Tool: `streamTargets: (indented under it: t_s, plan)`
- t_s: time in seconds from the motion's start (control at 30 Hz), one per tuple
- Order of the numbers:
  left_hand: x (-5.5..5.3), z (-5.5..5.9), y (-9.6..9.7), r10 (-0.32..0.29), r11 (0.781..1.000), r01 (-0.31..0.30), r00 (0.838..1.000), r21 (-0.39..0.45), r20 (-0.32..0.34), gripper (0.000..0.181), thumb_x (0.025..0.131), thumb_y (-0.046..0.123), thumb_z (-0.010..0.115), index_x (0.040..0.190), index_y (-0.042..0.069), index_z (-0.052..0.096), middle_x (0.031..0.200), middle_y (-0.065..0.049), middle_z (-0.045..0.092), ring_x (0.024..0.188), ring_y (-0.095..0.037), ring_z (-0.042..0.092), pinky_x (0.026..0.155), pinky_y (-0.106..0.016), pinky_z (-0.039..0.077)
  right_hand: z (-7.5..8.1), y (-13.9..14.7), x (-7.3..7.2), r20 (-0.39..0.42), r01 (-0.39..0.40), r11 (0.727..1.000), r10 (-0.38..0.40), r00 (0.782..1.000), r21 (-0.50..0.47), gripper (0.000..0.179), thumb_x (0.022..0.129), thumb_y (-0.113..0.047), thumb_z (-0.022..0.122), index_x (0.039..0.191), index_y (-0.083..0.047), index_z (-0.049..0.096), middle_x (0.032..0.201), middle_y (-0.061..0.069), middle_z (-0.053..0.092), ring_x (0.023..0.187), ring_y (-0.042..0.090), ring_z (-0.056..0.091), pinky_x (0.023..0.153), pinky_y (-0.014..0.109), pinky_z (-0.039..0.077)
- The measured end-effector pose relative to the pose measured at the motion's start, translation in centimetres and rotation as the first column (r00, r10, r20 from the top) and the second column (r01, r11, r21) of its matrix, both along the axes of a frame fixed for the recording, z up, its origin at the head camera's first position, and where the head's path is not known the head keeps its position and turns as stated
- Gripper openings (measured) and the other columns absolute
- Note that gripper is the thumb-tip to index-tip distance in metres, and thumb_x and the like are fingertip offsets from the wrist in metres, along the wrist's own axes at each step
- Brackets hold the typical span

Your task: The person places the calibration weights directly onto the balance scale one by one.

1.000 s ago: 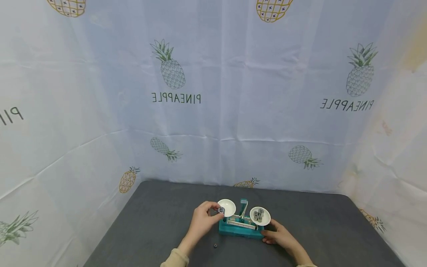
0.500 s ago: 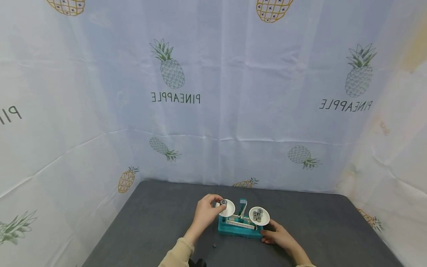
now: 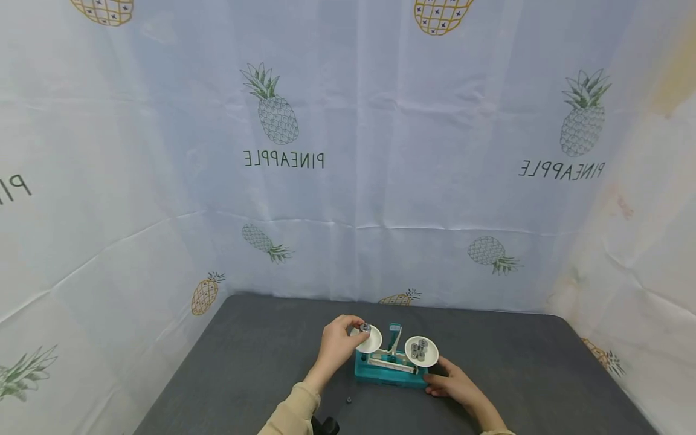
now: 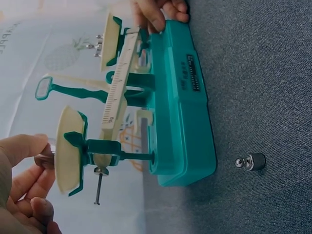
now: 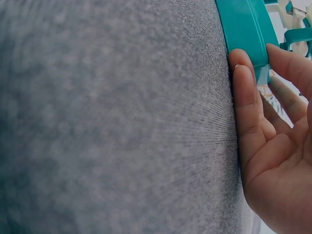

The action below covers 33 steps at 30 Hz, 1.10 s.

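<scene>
A teal balance scale (image 3: 387, 376) with two white pans stands on the dark table. My left hand (image 3: 338, 344) pinches a metal weight (image 4: 45, 160) between thumb and fingers, right at the left pan (image 3: 374, 343); whether the weight bears on the pan is unclear. Several metal weights (image 3: 419, 348) stand together in the right pan (image 3: 431, 359). At the base's right end, my right hand (image 3: 458, 382) grips it, the thumb above and the curled fingers low at the side. A small knobbed weight (image 4: 253, 162) stands apart on the cloth, in front of the base.
Grey cloth (image 3: 261, 362) covers the tabletop. Pale curtains with pineapple prints (image 3: 277, 121) hang behind the table and along both sides. A black object (image 3: 328, 426) shows beneath the left sleeve at the lower edge.
My left hand has carried its weight from the front edge of the left pan up and over the pan, then nearly stopped. The right hand keeps its hold on the base.
</scene>
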<state>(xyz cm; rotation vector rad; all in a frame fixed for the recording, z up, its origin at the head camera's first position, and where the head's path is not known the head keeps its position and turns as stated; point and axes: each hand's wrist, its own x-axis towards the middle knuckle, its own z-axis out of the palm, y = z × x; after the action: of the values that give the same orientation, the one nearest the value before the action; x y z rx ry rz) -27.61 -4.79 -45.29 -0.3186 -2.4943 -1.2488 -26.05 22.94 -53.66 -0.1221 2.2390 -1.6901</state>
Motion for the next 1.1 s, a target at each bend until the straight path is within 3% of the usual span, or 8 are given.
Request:
streamTargets:
  t_s: [0.23, 0.5, 1.1]
  plan:
    - [-0.4, -0.57, 0.06, 0.011, 1.0, -0.011, 1.0, -0.009, 0.01, 0.02, 0.071, 0.028, 0.07, 0.087, 0.018, 0.066, 0.082, 0.005, 0.06, 0.076, -0.018, 0.055, 0.061, -0.021, 0.036, -0.04, -0.13, -0.06, 0.0, -0.005, 1.0, 0.005, 1.0, -0.002, 0.083, 0.079, -0.027, 0.062, 0.134, 0.01, 0.013, 0.095, 0.015, 0.057, 0.073, 0.016, 0.063, 0.066, 0.031, 0.051]
    - [-0.81, -0.87, 0.05, 0.022, 0.997, -0.022, 1.0, -0.067, -0.014, 0.02, 0.07, 0.03, 0.07, 0.087, 0.019, 0.067, 0.081, 0.007, 0.061, 0.073, -0.014, 0.054, 0.077, -0.035, 0.032, 0.01, -0.21, -0.01, 0.01, -0.007, 1.0, 0.008, 1.0, -0.013, 0.084, 0.079, -0.028, 0.062, 0.135, 0.01, 0.012, 0.098, 0.017, 0.056, 0.073, 0.016, 0.063, 0.066, 0.032, 0.051]
    - [-1.01, -0.75, 0.11, -0.003, 0.997, 0.003, 1.0, -0.072, 0.0, 0.025, 0.071, 0.03, 0.069, 0.092, 0.017, 0.066, 0.086, 0.003, 0.063, 0.082, -0.016, 0.058, 0.078, -0.035, 0.032, 0.16, -0.03, 0.01, 0.003, 0.006, 1.0, -0.006, 1.0, -0.014, 0.082, 0.08, -0.026, 0.062, 0.135, 0.01, 0.012, 0.108, 0.024, 0.05, 0.074, 0.016, 0.063, 0.067, 0.032, 0.052]
